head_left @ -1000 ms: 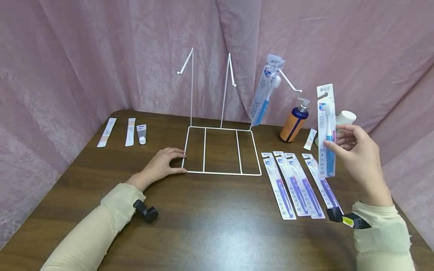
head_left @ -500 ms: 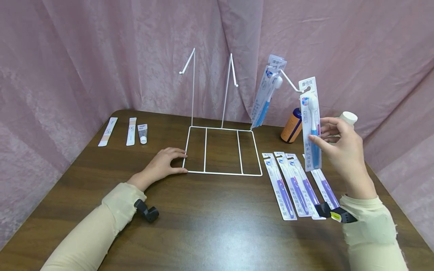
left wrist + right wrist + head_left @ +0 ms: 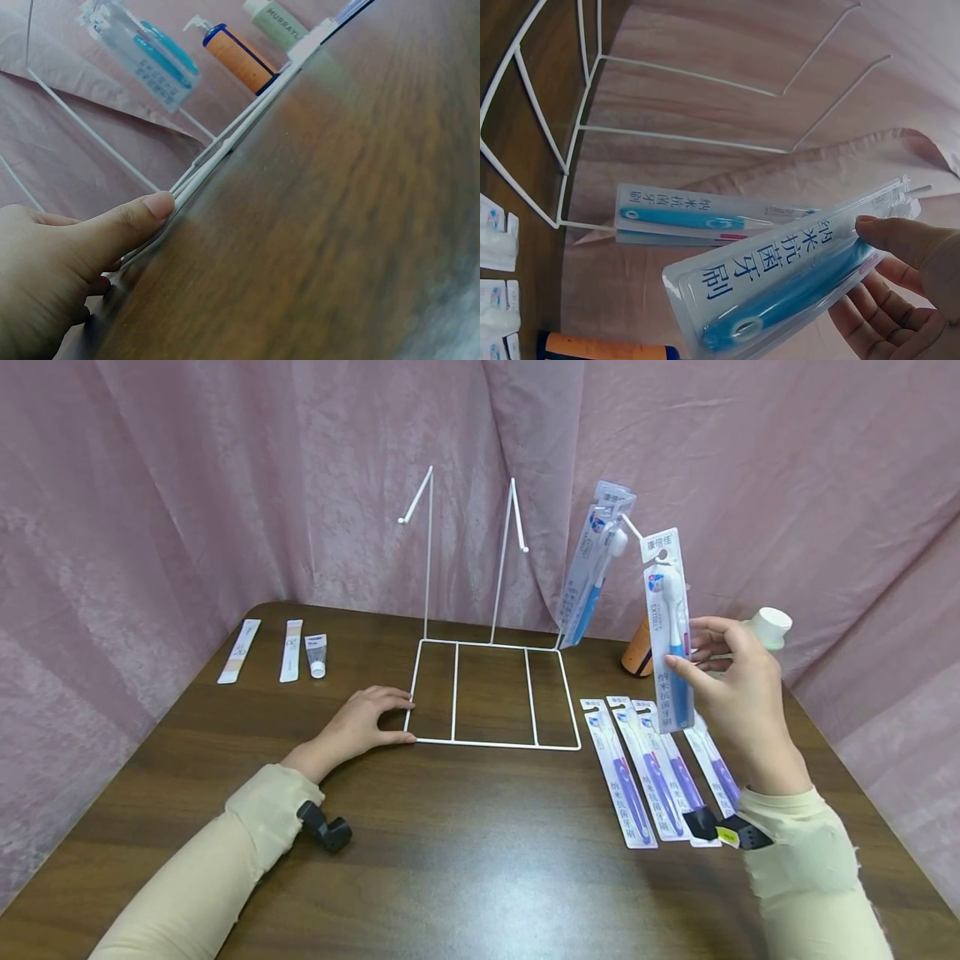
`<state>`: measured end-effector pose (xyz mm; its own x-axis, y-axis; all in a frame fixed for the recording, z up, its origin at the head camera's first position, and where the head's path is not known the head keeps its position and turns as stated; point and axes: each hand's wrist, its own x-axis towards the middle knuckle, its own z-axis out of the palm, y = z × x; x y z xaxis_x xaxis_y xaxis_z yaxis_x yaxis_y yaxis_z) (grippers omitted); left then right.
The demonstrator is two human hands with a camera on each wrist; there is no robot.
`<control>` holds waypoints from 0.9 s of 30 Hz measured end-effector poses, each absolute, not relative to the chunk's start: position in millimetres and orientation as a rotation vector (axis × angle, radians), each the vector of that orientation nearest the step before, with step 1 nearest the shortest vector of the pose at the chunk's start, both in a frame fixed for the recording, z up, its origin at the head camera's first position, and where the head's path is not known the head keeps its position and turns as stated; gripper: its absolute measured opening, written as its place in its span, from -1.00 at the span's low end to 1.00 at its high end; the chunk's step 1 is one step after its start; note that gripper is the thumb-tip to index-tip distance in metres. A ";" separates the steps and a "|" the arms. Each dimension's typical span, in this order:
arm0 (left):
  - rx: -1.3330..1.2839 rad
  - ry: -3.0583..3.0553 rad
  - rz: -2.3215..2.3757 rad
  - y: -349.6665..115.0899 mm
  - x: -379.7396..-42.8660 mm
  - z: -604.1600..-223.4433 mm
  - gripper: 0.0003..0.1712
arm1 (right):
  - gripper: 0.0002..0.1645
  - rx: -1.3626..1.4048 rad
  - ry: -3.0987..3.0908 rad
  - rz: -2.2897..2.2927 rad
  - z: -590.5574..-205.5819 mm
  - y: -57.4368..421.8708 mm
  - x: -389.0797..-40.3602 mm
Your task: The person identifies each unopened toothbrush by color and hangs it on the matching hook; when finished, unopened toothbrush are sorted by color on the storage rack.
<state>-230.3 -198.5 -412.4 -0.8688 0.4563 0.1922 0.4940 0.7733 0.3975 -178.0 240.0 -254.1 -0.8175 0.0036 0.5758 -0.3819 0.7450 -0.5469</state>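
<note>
The right hand (image 3: 738,681) pinches a flat, clear-plastic toothbrush pack (image 3: 666,631), printed "EXTRELY", toward three o'clock in the head view; the left hand (image 3: 356,721), at eight o'clock, grips the thin white wire rack (image 3: 495,744). In the left wrist view, just past twelve o'clock, a green bottle (image 3: 279,25) reads "MURRAYL"; in the head view, the pack partly hides an orange bottle (image 3: 636,649)
</note>
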 end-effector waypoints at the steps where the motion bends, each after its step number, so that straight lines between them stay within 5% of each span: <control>1: -0.774 -2.877 -0.684 -198.4 -230.3 -412.2 -0.34 | -0.46 0.290 -2.385 0.913 -254.8 239.2 -178.8; 27: -0.779 -2.857 -0.667 -198.7 -230.4 -412.9 -0.35 | -0.47 0.142 -2.269 1.022 -287.5 206.2 -238.5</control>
